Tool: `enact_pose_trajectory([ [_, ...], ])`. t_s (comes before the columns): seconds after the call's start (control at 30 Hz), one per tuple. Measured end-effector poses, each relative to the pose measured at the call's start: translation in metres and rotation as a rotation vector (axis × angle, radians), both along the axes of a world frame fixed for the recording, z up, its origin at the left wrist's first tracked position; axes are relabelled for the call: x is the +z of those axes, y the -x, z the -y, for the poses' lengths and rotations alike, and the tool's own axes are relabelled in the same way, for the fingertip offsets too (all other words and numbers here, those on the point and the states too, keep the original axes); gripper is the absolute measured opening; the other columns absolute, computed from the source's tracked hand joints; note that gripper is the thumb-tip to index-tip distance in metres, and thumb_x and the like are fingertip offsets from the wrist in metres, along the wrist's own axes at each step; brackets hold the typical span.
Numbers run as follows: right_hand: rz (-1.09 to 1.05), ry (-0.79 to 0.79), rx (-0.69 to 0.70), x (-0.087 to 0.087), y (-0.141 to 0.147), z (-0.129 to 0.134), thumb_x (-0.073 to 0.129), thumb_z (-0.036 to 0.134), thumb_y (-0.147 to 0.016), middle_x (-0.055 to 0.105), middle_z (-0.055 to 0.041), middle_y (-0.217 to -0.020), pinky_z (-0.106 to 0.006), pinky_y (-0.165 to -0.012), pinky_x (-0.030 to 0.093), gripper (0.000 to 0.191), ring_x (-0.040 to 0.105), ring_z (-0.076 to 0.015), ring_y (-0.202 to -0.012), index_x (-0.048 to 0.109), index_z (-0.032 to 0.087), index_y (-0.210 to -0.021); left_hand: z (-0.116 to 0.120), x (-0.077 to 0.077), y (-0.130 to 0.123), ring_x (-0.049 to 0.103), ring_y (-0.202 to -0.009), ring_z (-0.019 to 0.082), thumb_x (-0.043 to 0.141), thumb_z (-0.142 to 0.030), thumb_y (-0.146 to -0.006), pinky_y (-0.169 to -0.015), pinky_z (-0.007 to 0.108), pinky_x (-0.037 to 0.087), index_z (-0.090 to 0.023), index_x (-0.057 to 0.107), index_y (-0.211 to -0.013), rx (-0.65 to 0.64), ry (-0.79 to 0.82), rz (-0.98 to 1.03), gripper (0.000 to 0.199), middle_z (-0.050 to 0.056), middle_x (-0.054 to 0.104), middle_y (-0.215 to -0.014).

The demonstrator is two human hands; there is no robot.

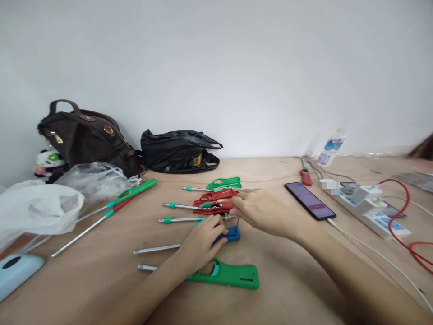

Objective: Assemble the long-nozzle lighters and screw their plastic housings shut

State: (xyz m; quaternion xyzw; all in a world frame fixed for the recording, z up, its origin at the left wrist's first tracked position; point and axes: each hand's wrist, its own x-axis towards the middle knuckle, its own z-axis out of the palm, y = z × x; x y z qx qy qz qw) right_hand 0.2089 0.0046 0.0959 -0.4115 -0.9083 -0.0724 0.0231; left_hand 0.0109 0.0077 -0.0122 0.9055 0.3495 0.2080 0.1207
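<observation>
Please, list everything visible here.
Bag: one, brown, back left
Panda toy: one, black-white, left
Plastic bags: several, black, white, transparent; left, back
Rounded object: one, pale blue, left
Lighters: several, green, red, blue; mostly centre
Bottle: one, transparent, back right
Phone: one, black, right
Power strip: one, white, right
Cables: several, red, white, grey; right
Unclear item: one, dark, right edge
Table: one, brown, beneath
Wall: one, white, behind
Left hand: one, centre
Right hand: one, centre

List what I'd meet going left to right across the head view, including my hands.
White bag, backpack, black bag, your left hand, your right hand, phone, power strip.
</observation>
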Motion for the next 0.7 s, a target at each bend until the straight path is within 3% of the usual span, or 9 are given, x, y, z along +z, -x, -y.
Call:
enact_pose_trajectory([
  [0.1,-0.067,0.094,0.063,-0.0025,-0.0069,-0.0024,0.042,0.015,-0.093,0.069,-0.0089,-0.086,-0.027,-0.058,0.031,0.015,0.061,-0.0178,-0.071,0.056,0.013,-0.094,-0.0005,-0.0005,0.0002,0.053,-0.092,0.021,0.058,-0.012,-0.086,-0.076,0.032,0.046,-0.019,0.056,-0.087,0.003,-0.007,-0.002,0.008,0.004,0.055,-0.094],
  [0.2,-0.052,0.101,0.003,-0.0020,-0.0084,-0.0043,0.043,0.009,-0.089,0.069,-0.0084,-0.083,-0.026,-0.054,0.027,0.015,0.059,-0.0166,-0.067,0.055,0.012,-0.097,-0.0001,0.0002,0.0002,0.053,-0.092,0.022,0.058,-0.011,-0.086,-0.075,0.031,0.046,-0.019,0.056,-0.086,0.004,-0.003,-0.003,0.008,0.004,0.055,-0.094],
  [0.4,0.039,-0.098,-0.130,-0.0026,-0.0032,-0.0062,0.048,0.012,-0.091,0.070,-0.0107,-0.079,-0.027,-0.050,0.027,0.013,0.064,-0.0201,-0.067,0.061,0.013,-0.087,0.0012,0.0035,-0.0002,0.054,-0.091,0.021,0.058,-0.011,-0.085,-0.074,0.030,0.046,-0.019,0.056,-0.086,0.007,-0.005,-0.009,0.008,0.004,0.056,-0.094],
  [0.57,0.004,-0.093,0.034,-0.0061,-0.0064,-0.0038,0.047,0.006,-0.087,0.070,-0.0102,-0.090,-0.028,-0.066,0.039,0.014,0.064,-0.0201,-0.078,0.060,0.013,-0.088,0.0007,0.0039,0.0003,0.055,-0.091,0.022,0.058,-0.012,-0.085,-0.074,0.031,0.047,-0.019,0.056,-0.086,0.009,-0.005,-0.016,0.007,0.004,0.056,-0.095],
  [0.7,-0.037,-0.039,0.036,-0.0057,-0.0066,-0.0011,0.043,0.002,-0.086,0.069,-0.0088,-0.091,-0.028,-0.068,0.040,0.018,0.063,-0.0187,-0.075,0.055,0.012,-0.095,0.0002,0.0031,0.0005,0.055,-0.091,0.022,0.058,-0.012,-0.085,-0.074,0.031,0.047,-0.019,0.056,-0.086,0.011,-0.007,-0.018,0.007,0.004,0.056,-0.094],
])
